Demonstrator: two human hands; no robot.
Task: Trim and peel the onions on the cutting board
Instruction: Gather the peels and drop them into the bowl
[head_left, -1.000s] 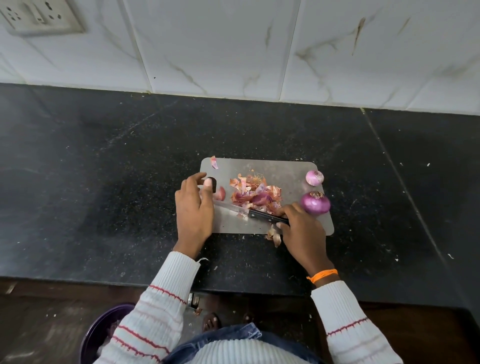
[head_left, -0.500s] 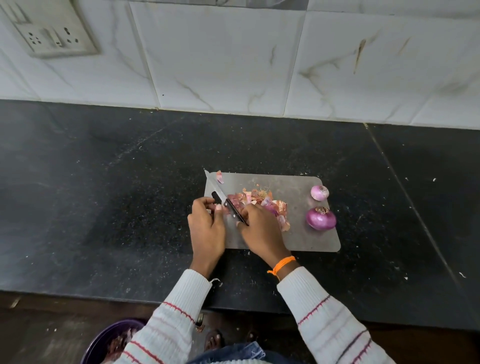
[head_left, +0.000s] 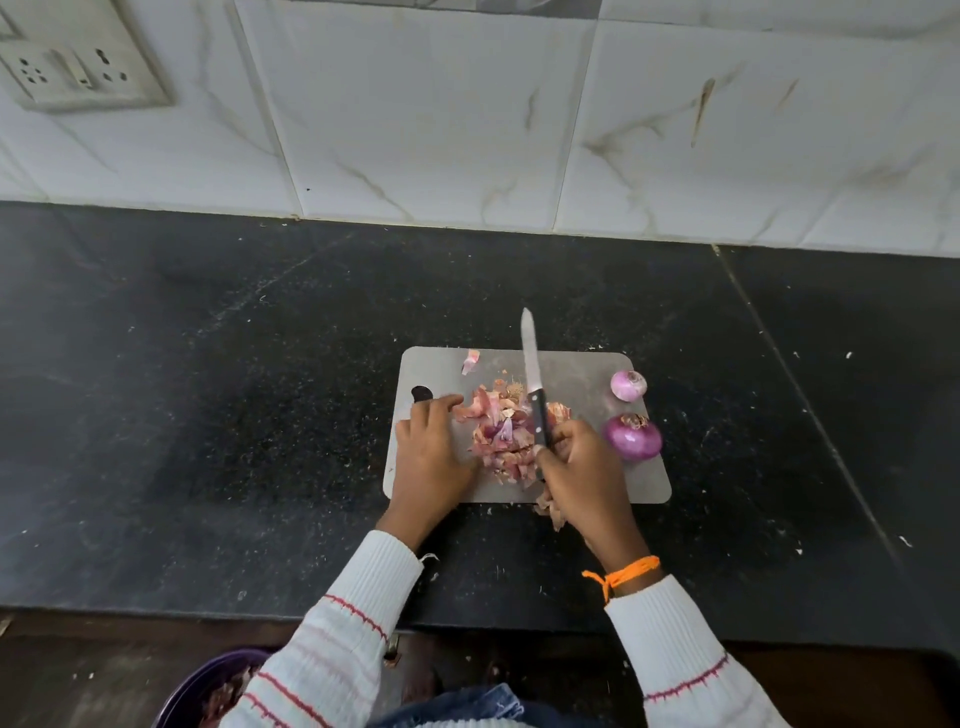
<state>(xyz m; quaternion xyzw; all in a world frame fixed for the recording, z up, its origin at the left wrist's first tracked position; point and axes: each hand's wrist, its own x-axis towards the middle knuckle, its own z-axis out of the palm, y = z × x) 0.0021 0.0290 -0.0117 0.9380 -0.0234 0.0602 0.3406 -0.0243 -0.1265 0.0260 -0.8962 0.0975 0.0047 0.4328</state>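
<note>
Right hand (head_left: 584, 467) clamped knife (head_left: 531, 364), left hand (head_left: 431, 452) flat beside peels (head_left: 501, 436), likely corralling scraps; onions (head_left: 632, 436) parked right.

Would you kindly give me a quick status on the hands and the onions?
Right hand grips knife, blade pointing away. Left hand rests open beside peel pile. Two onions on cutting board, right side. Nothing in the way.

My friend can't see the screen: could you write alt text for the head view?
A right hand holds a black-handled knife over onion skins on a grey cutting board; the left hand rests beside them, two peeled purple onions at right.
</note>
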